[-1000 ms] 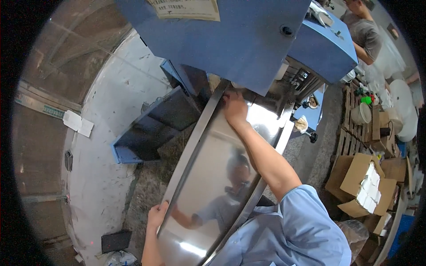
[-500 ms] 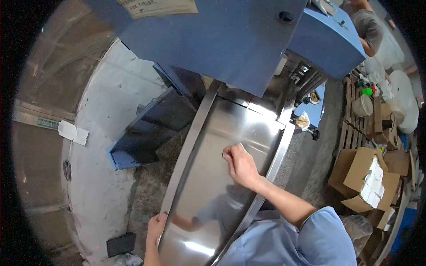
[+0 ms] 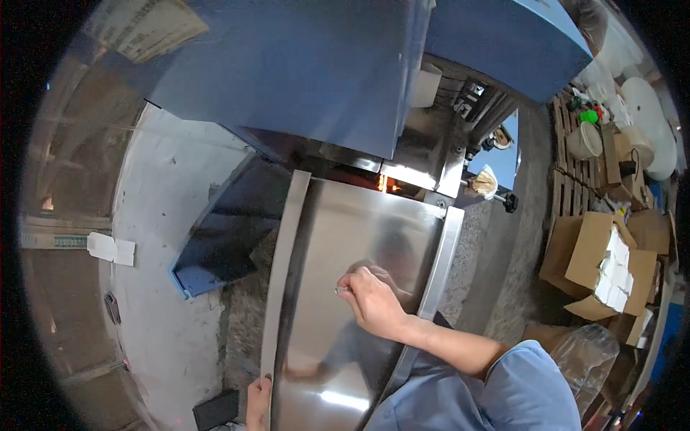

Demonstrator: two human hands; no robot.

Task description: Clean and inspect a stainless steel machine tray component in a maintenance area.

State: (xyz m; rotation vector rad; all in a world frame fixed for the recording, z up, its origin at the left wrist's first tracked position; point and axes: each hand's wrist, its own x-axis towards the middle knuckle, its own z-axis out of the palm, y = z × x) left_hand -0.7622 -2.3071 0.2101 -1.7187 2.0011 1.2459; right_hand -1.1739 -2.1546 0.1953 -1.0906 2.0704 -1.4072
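The stainless-steel trough (image 3: 352,230) looks already parted from the blue machine (image 3: 287,79) at its far edge, an orange glow (image 3: 383,183) showing in the gap; how much work is left cannot be told. The left hand (image 3: 259,404) grips the trough's near left rim, while over its middle the right hand (image 3: 375,303) pinches a tiny pale piece (image 3: 338,290), unidentifiable.

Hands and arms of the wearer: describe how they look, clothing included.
The right hand is bare, with no glove, and no watch or band shows at its wrist. The right forearm is bare too, up to a light blue short sleeve. The left hand is also ungloved; the lower edge cuts it off, so its sleeve is out of view.
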